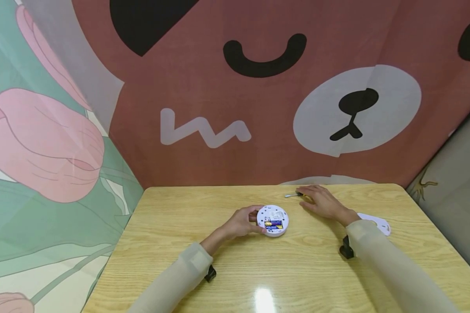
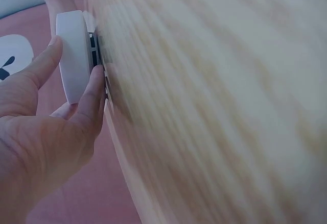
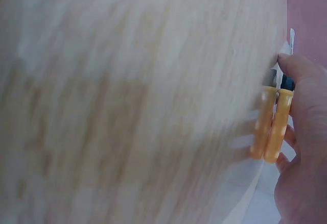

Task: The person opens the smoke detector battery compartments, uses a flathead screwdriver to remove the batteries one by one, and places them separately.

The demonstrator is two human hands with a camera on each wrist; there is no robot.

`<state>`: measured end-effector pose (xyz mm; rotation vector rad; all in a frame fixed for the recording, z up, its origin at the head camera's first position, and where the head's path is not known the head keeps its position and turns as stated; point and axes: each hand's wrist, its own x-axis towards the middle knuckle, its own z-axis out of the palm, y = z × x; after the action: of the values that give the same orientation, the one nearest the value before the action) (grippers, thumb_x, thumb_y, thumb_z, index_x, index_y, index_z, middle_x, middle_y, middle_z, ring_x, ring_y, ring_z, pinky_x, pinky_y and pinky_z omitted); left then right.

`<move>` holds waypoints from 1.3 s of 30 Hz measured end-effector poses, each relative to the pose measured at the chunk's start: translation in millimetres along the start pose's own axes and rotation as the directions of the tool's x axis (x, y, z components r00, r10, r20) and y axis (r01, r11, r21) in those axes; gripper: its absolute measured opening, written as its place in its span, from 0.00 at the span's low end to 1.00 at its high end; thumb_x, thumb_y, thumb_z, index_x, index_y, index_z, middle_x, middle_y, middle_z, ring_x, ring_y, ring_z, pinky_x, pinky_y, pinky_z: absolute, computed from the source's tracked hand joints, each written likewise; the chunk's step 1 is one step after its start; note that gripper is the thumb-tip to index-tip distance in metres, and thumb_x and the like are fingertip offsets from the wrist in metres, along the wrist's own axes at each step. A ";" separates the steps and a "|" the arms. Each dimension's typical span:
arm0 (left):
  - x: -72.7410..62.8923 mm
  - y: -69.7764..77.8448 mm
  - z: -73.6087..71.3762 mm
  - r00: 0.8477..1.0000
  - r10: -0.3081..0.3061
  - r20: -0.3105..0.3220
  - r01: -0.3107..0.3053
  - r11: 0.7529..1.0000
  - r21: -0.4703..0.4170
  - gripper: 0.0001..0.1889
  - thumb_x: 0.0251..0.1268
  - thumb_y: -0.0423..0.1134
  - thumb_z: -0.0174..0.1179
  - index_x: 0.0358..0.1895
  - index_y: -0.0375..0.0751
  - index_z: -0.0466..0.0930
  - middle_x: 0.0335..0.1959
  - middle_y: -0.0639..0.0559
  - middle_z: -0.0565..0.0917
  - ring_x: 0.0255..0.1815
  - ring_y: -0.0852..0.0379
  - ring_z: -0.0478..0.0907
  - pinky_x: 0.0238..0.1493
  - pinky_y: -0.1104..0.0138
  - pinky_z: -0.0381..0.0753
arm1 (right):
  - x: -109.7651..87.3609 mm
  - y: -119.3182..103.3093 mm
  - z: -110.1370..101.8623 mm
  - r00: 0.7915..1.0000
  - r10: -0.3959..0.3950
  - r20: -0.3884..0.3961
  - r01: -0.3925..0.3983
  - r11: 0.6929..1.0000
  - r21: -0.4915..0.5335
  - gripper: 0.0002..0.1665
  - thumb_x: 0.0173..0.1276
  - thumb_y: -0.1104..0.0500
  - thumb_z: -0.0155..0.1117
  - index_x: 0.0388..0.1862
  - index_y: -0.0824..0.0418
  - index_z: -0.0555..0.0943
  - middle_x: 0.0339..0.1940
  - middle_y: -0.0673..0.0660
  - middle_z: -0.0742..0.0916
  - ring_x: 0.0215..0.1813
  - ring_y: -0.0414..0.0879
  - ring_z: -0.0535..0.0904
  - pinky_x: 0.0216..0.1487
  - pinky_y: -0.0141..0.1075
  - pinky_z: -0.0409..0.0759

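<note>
A round white device [image 1: 273,214] sits in my left hand [image 1: 240,223], gripped at its left rim between thumb and fingers. Its face toward the head camera has an uncovered battery compartment with blue-and-yellow batteries [image 1: 273,224]. In the left wrist view, the device [image 2: 73,55] appears edge-on, close to the tabletop. Near the table's back edge, my right hand [image 1: 323,203] has its fingers around a screwdriver [image 1: 291,195] with a metal shaft. The right wrist view shows the yellow handle [image 3: 279,127] low against the table, beside its reflection.
A flat white plastic piece [image 1: 381,224] lies on the right of the wooden table [image 1: 235,261], partly covered by the right forearm. Behind the table's back edge hangs a printed bear backdrop [image 1: 203,161]. Black wrist mounts [image 1: 346,248] hang below the sleeves.
</note>
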<state>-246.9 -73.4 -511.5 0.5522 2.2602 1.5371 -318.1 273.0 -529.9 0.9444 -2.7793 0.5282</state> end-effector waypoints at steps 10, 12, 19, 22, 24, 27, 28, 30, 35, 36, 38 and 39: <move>-1.0 2.0 1.1 1.000 -0.006 -0.010 0.006 1.000 0.006 0.40 0.57 0.29 0.80 0.75 0.42 0.74 0.59 0.47 0.86 0.61 0.49 0.84 0.60 0.63 0.85 | 1.2 -0.3 2.7 0.994 -0.067 -0.090 0.067 0.998 0.001 0.23 0.75 0.67 0.68 0.67 0.71 0.81 0.65 0.70 0.85 0.63 0.69 0.82 0.64 0.66 0.77; -1.3 1.7 1.3 1.000 -0.004 -0.009 0.004 1.000 0.002 0.40 0.57 0.28 0.79 0.75 0.41 0.74 0.59 0.46 0.86 0.61 0.48 0.84 0.61 0.63 0.85 | 1.2 -0.7 3.3 0.991 -0.077 -0.106 0.078 0.997 -0.003 0.22 0.73 0.69 0.68 0.65 0.71 0.82 0.63 0.70 0.86 0.61 0.68 0.83 0.63 0.66 0.79; -2.3 2.6 0.9 1.000 0.006 -0.012 -0.006 1.000 0.006 0.39 0.57 0.27 0.79 0.74 0.40 0.75 0.60 0.45 0.86 0.61 0.48 0.84 0.59 0.63 0.85 | 1.4 -2.9 6.5 0.990 -0.081 -0.115 0.082 0.997 0.001 0.21 0.72 0.72 0.68 0.64 0.72 0.83 0.62 0.71 0.86 0.60 0.69 0.83 0.62 0.65 0.80; -2.4 2.5 0.7 1.000 0.004 -0.010 -0.004 1.000 0.000 0.39 0.57 0.27 0.79 0.74 0.40 0.75 0.59 0.46 0.86 0.60 0.49 0.84 0.58 0.64 0.86 | 0.7 -4.0 6.4 0.994 -0.065 -0.091 0.064 0.998 -0.015 0.21 0.74 0.71 0.66 0.64 0.72 0.83 0.64 0.72 0.85 0.62 0.70 0.82 0.63 0.65 0.79; -2.6 2.1 0.6 1.000 0.001 -0.008 -0.001 1.000 0.000 0.40 0.57 0.27 0.79 0.75 0.40 0.74 0.60 0.46 0.86 0.60 0.49 0.84 0.58 0.65 0.85 | 0.0 -4.5 5.9 0.996 -0.052 -0.076 0.050 0.998 -0.028 0.20 0.75 0.70 0.65 0.64 0.71 0.83 0.64 0.71 0.85 0.63 0.70 0.82 0.63 0.65 0.79; -2.6 1.5 0.7 1.000 0.003 -0.002 -0.003 1.000 -0.004 0.40 0.57 0.28 0.79 0.75 0.40 0.74 0.60 0.45 0.85 0.61 0.49 0.84 0.59 0.64 0.85 | -0.8 -5.0 5.4 0.997 -0.039 -0.064 0.035 0.998 -0.053 0.19 0.76 0.69 0.64 0.64 0.70 0.84 0.63 0.71 0.86 0.63 0.69 0.82 0.63 0.65 0.79; -2.6 1.3 0.7 1.000 0.005 0.000 -0.005 1.000 -0.006 0.39 0.58 0.28 0.79 0.75 0.39 0.74 0.60 0.45 0.85 0.61 0.48 0.84 0.59 0.64 0.85 | -0.9 -5.1 5.5 0.997 -0.037 -0.064 0.033 0.998 -0.059 0.19 0.76 0.68 0.64 0.63 0.70 0.84 0.63 0.71 0.86 0.63 0.69 0.82 0.63 0.65 0.79; -2.7 1.2 0.8 1.000 0.004 0.002 -0.004 1.000 -0.006 0.40 0.58 0.28 0.79 0.75 0.40 0.74 0.61 0.45 0.85 0.62 0.48 0.84 0.59 0.64 0.85 | -1.2 -5.5 5.4 0.997 -0.037 -0.066 0.032 0.997 -0.067 0.18 0.76 0.68 0.64 0.62 0.71 0.84 0.62 0.71 0.86 0.62 0.69 0.83 0.63 0.64 0.79; -3.4 1.4 1.3 1.000 -0.006 -0.005 0.006 1.000 -0.004 0.40 0.58 0.29 0.79 0.76 0.40 0.73 0.61 0.45 0.85 0.62 0.48 0.83 0.60 0.64 0.85 | -0.9 -8.3 3.6 0.996 -0.047 -0.070 0.042 0.997 -0.068 0.17 0.77 0.67 0.65 0.60 0.71 0.85 0.60 0.70 0.87 0.60 0.68 0.84 0.62 0.64 0.80; -3.7 1.7 1.2 1.000 -0.006 -0.007 0.006 1.000 -0.003 0.40 0.58 0.29 0.79 0.76 0.40 0.73 0.61 0.45 0.85 0.62 0.48 0.83 0.60 0.65 0.85 | -0.7 -9.1 3.0 0.996 -0.050 -0.073 0.045 0.997 -0.067 0.16 0.76 0.67 0.65 0.59 0.70 0.86 0.58 0.69 0.88 0.59 0.68 0.85 0.61 0.63 0.81; -3.8 1.7 1.1 1.000 -0.008 -0.008 0.008 1.000 -0.003 0.40 0.58 0.29 0.79 0.76 0.40 0.73 0.61 0.45 0.85 0.61 0.48 0.83 0.59 0.65 0.85 | -1.1 -10.2 1.5 0.995 -0.057 -0.083 0.052 0.996 -0.067 0.14 0.75 0.68 0.66 0.58 0.68 0.87 0.55 0.67 0.90 0.57 0.66 0.86 0.59 0.62 0.83; -4.0 1.8 1.1 1.000 -0.007 -0.008 0.006 1.000 -0.005 0.40 0.58 0.28 0.79 0.76 0.40 0.73 0.60 0.45 0.85 0.61 0.48 0.84 0.59 0.65 0.85 | -1.2 -10.9 0.7 0.994 -0.064 -0.090 0.058 0.996 -0.064 0.14 0.75 0.69 0.67 0.57 0.68 0.87 0.54 0.66 0.90 0.56 0.65 0.87 0.58 0.61 0.84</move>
<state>-242.8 -74.0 -509.9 0.5375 2.2617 1.5442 -310.5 265.3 -527.9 0.9637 -2.6599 0.4625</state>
